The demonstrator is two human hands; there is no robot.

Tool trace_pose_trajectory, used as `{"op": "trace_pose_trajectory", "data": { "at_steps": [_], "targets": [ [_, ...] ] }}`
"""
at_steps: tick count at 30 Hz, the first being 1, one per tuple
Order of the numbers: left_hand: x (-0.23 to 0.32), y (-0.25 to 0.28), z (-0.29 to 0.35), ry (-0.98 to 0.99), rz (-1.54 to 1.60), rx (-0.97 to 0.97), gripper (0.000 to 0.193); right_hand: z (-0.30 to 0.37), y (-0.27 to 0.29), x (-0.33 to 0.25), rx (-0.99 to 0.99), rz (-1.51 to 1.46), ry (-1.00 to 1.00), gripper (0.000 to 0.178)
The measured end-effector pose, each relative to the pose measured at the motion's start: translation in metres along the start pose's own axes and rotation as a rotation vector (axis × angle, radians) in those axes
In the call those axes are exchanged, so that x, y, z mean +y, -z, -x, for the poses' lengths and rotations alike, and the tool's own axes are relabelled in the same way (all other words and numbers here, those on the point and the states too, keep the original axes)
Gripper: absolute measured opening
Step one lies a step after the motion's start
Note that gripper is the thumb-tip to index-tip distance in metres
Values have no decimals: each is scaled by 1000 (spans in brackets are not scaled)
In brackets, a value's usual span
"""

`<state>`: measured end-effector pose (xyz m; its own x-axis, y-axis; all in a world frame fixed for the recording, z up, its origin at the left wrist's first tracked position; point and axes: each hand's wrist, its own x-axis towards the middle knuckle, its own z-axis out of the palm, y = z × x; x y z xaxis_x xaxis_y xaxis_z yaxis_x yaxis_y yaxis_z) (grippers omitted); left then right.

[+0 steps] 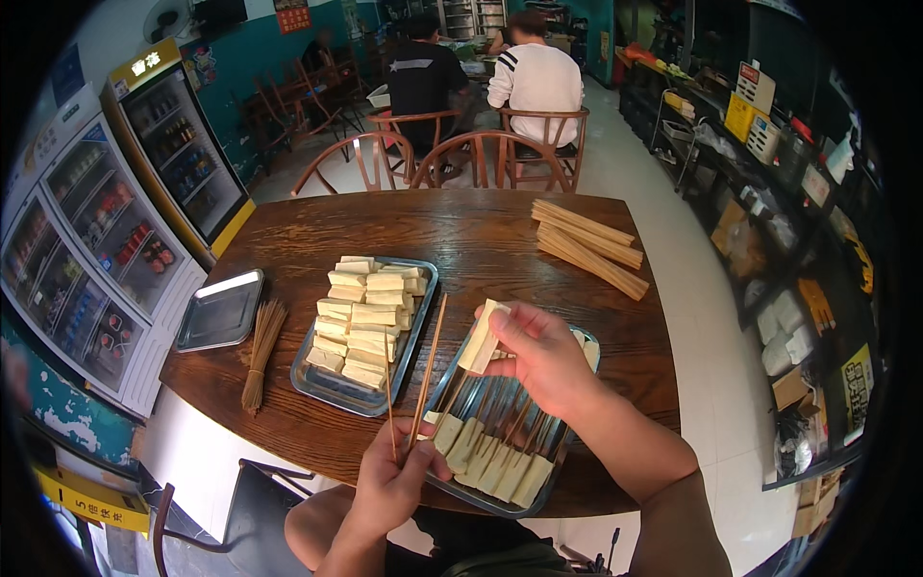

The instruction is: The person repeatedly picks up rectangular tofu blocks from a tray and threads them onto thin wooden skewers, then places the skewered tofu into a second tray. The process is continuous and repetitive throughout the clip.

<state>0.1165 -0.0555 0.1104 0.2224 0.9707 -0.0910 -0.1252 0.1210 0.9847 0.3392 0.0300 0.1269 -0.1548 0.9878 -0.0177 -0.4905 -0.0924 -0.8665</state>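
Note:
My right hand (548, 361) pinches a pale yellow folded piece, like a roll of tofu skin (480, 338), above the near tray. Lower and to the left, my left hand (389, 486) is closed round a few thin bamboo skewers (431, 356) that point up and away from me. Under both hands lies a metal tray (565, 444). In it, several pale pieces (495, 473) with skewers in them sit in a row along the near side. Left of it, a blue-rimmed tray (432, 287) carries a stacked pile of similar pieces (370, 317). My right hand hides part of the near tray.
Loose skewer bundles (591, 245) lie at the table's far right. A tied bundle (262, 356) and a bare metal tray (221, 310) are at the left. Wooden chairs (486, 154) stand beyond the table (481, 226), with two seated people behind. Drink fridges (96, 231) line the left, cluttered shelves (760, 202) the right.

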Motion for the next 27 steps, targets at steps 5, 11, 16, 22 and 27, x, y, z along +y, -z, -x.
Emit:
{"op": "trace_pose_trajectory", "data": {
  "at_steps": [5,11,16,22,27],
  "targets": [
    [1,-8,-3,-19,30,14,15,6,-8,2,-42,5,-4,31],
    [8,-7,-5,65,54,-64,19,0,1,3,-11,17,5,33],
    [5,-12,-17,36,-57,-67,19,-10,21,-19,9,119,-7,46],
    [-4,-35,-54,-37,-350,-90,20,-25,79,-69,432,219,214,57],
    [-15,-51,-71,-52,-671,-126,20,-12,84,-93,431,237,300,49]
  ]
}}
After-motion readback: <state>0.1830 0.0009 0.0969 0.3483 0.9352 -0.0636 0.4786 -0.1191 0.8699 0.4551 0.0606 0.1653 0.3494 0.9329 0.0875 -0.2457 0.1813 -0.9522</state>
